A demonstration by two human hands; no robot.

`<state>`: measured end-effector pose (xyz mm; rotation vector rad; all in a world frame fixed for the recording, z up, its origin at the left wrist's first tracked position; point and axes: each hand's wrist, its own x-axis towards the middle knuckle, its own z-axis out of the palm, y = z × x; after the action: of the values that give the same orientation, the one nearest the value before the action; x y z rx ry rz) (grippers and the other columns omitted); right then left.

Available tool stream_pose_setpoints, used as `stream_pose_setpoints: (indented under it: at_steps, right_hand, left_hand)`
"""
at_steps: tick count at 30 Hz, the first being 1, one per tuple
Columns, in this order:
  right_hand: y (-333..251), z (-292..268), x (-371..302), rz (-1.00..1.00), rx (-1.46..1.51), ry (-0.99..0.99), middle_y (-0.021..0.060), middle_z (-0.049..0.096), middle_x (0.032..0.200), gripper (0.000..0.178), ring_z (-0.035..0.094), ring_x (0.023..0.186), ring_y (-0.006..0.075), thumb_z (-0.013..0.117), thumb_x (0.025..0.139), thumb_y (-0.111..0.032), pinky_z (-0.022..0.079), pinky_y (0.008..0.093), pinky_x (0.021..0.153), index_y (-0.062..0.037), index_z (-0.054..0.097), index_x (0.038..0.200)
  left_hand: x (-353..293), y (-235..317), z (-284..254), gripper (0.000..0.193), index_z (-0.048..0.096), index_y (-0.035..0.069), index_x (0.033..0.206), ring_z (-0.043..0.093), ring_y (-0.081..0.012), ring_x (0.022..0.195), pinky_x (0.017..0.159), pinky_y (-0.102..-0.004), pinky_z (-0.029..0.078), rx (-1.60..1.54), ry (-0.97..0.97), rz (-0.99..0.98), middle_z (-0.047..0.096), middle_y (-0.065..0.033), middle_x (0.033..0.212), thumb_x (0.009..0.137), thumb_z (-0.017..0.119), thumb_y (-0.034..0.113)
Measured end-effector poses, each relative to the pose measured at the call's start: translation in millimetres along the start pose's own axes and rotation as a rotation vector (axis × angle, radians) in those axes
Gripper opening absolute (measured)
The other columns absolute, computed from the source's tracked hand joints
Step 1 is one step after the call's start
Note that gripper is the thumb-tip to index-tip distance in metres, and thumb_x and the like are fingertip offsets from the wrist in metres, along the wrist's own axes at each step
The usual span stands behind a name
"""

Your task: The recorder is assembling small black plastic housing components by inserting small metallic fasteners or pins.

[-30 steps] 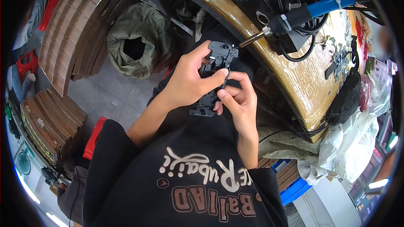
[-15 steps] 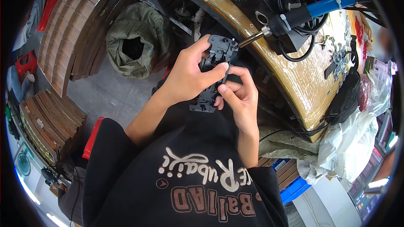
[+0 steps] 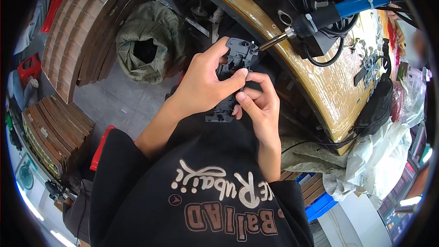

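Your grip clasps the black moulded-plastic chassis (image 3: 238,55), left hand (image 3: 203,84) nearer its far end, right hand (image 3: 261,110) along its right edge, long axis pointing away from your torso (image 3: 201,155), upper-right corner at the electric screwdriver (image 3: 320,20).

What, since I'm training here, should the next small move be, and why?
Perhaps ease the dark molded part slightly toward the blue-handled tool: its metal tip points at the part's corner, contact unclear, and left grip and right grip hold the part.
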<state>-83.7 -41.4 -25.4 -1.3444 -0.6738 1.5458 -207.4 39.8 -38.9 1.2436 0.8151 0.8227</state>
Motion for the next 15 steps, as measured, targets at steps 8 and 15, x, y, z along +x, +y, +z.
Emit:
stream_pose_setpoints:
  at_steps: [8,15]
  right_hand:
    - [3.8,0.8,3.2,-0.001,0.01,-0.015,0.0054,0.057,0.066,0.026,0.052,0.055,0.0082,0.054,0.083,-0.002,0.04,0.0191,0.049,-0.0002,0.042,0.106]
    - [5.6,-2.5,3.9,0.001,0.023,-0.039,0.0046,0.055,0.063,0.026,0.05,0.054,0.0078,0.054,0.083,-0.003,0.039,0.0193,0.048,-0.001,0.042,0.106]
  left_hand:
    - [-0.4,5.0,-1.7,0.023,0.045,-0.001,0.089,0.048,-0.018,0.048,0.047,-0.0285,0.039,0.222,0.018,0.011,0.05,-0.0081,0.058,0.072,0.059,0.006]
    - [0.0,5.8,0.7,0.021,0.046,-0.001,0.089,0.049,-0.0107,0.055,0.05,-0.0256,0.04,0.144,0.019,-0.026,0.052,-0.0067,0.062,0.073,0.058,0.005]
